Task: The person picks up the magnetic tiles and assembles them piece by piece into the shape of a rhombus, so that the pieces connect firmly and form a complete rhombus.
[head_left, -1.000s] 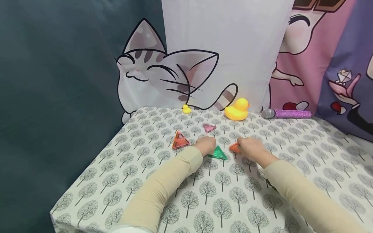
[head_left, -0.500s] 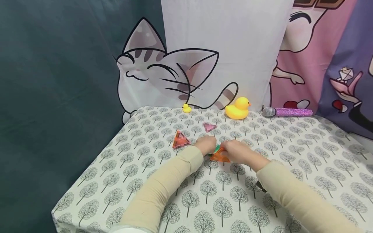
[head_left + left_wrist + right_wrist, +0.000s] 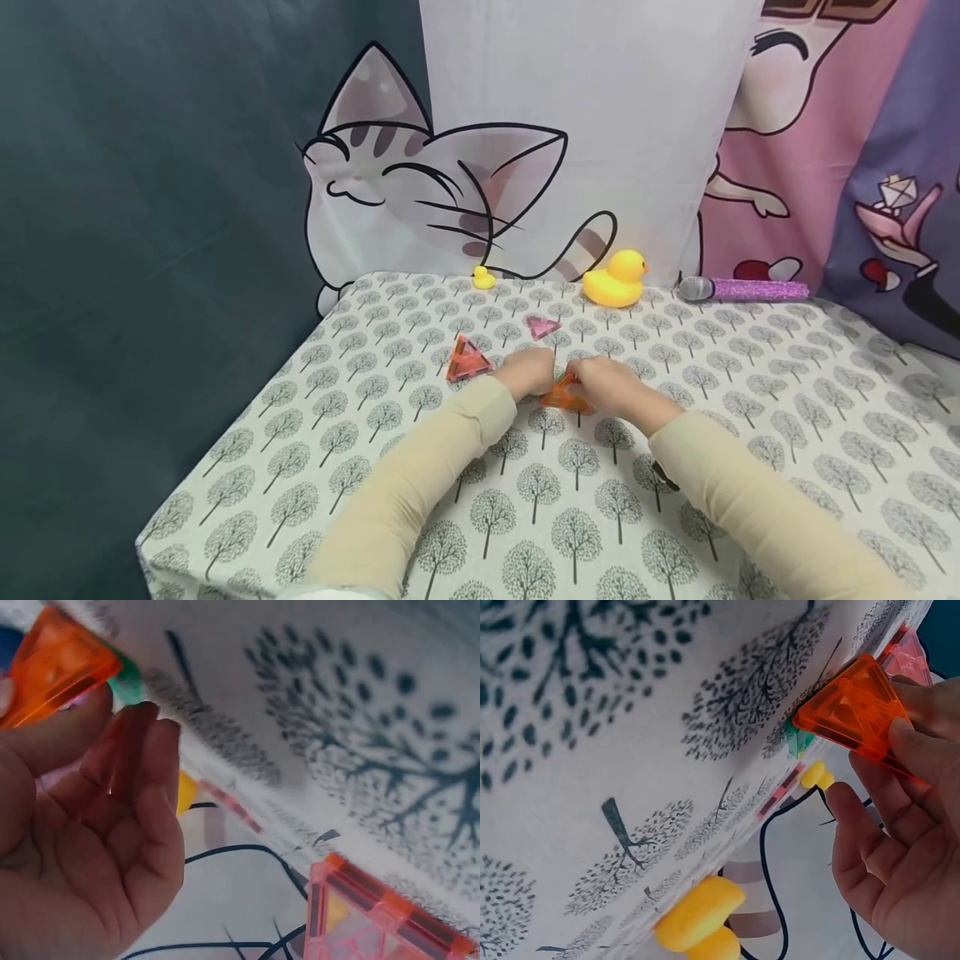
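Note:
In the head view my left hand (image 3: 527, 371) is low at mid-table, pinching a green translucent triangle tile (image 3: 130, 681), which is mostly hidden behind an orange one. My right hand (image 3: 607, 385) grips that orange triangle tile (image 3: 567, 395) between thumb and fingers. From the right wrist view, the orange tile (image 3: 859, 705) overlaps the green tile (image 3: 798, 739); whether they touch, I cannot tell. A red triangle piece with an orange edge (image 3: 467, 361) lies left of my left hand. Farther back is a flat pink triangle tile (image 3: 542, 326).
Along the back edge of the tree-patterned tablecloth (image 3: 315, 467) sit a small yellow duck (image 3: 483, 278), a larger yellow duck (image 3: 617, 280) and a purple glittery microphone (image 3: 750, 289). A cat-printed curtain (image 3: 510, 67) hangs behind.
My right hand has carried the orange tile leftward, from beside the green tile to in front of it. The left hand has barely moved.

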The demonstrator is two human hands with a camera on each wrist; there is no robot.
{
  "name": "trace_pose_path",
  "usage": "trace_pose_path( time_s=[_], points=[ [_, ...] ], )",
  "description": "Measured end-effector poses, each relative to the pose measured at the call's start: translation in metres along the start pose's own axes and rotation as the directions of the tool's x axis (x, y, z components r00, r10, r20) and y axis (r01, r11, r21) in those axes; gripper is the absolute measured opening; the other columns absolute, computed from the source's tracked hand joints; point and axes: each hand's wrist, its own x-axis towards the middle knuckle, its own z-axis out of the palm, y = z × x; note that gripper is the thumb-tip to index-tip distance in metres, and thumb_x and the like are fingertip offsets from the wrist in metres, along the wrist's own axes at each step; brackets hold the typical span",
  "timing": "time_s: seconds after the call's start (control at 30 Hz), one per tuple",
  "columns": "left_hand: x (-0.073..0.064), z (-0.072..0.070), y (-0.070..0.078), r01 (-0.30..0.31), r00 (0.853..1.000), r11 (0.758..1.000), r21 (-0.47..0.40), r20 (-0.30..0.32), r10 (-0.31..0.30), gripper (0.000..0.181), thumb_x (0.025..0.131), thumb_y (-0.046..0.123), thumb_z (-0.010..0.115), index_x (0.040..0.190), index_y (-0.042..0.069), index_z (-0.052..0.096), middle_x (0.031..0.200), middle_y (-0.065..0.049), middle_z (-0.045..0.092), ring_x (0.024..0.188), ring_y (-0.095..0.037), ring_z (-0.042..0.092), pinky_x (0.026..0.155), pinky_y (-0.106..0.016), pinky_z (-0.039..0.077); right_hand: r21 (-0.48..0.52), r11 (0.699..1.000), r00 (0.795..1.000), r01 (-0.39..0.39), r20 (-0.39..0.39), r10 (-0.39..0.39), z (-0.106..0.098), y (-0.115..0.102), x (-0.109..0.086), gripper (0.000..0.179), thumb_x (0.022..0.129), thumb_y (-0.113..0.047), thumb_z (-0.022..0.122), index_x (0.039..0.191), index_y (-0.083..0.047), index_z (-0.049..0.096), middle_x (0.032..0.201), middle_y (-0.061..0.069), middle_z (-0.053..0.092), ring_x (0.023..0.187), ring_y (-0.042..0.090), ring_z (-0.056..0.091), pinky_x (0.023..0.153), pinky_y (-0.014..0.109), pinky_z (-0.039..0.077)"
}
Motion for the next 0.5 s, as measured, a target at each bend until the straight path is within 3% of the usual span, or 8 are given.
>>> trace_pose_path(
  time_s=[0.13, 0.27, 0.37, 0.5],
  points=[
    [-0.010, -0.005, 0.000, -0.137, 0.990, 0.990, -0.017, 0.034, 0.137, 0.018, 0.079, 0.007, 0.058, 0.063, 0.010, 0.051, 0.062, -0.001, 0.051, 0.053, -0.014, 0.043, 0.046, -0.023, 0.036, 0.033, 0.999, 1.000, 0.003, 0.025, -0.004, -0.002, 0.002, 0.001, 0.007, 0.080, -0.016, 0.062, 0.083, -0.010, 0.060, 0.075, -0.001, 0.059, 0.066, 0.014, 0.054, 0.058, 0.031, 0.046],
    [-0.016, -0.006, 0.003, -0.231, 0.971, 0.972, -0.037, 0.050, 0.233, 0.021, 0.073, 0.013, 0.068, 0.062, 0.012, 0.051, 0.063, 0.001, 0.052, 0.057, -0.012, 0.046, 0.051, -0.021, 0.038, 0.098, 0.995, 0.998, 0.024, 0.051, -0.029, -0.007, 0.007, 0.001, 0.012, 0.076, -0.017, 0.065, 0.086, -0.010, 0.062, 0.079, -0.001, 0.061, 0.073, 0.016, 0.057, 0.066, 0.033, 0.046],
    [-0.018, -0.004, 0.003, -0.218, 0.975, 0.974, -0.056, 0.028, 0.219, 0.018, 0.068, 0.008, 0.071, 0.064, 0.012, 0.054, 0.065, 0.002, 0.054, 0.060, -0.012, 0.048, 0.055, -0.022, 0.040, 0.149, 0.988, 0.996, 0.046, 0.070, -0.057, -0.014, 0.009, 0.002, 0.021, 0.075, -0.020, 0.067, 0.091, -0.007, 0.062, 0.078, 0.000, 0.060, 0.070, 0.016, 0.056, 0.064, 0.032, 0.046],
    [-0.017, -0.002, -0.002, -0.189, 0.982, 0.981, -0.037, 0.009, 0.189, 0.016, 0.069, 0.011, 0.072, 0.067, 0.012, 0.056, 0.067, 0.002, 0.054, 0.061, -0.012, 0.048, 0.057, -0.023, 0.039, 0.176, 0.982, 0.995, 0.064, 0.065, -0.076, -0.020, 0.013, 0.005, 0.033, 0.077, -0.023, 0.065, 0.098, 0.002, 0.060, 0.086, 0.010, 0.062, 0.077, 0.024, 0.058, 0.070, 0.037, 0.046]
  ],
)
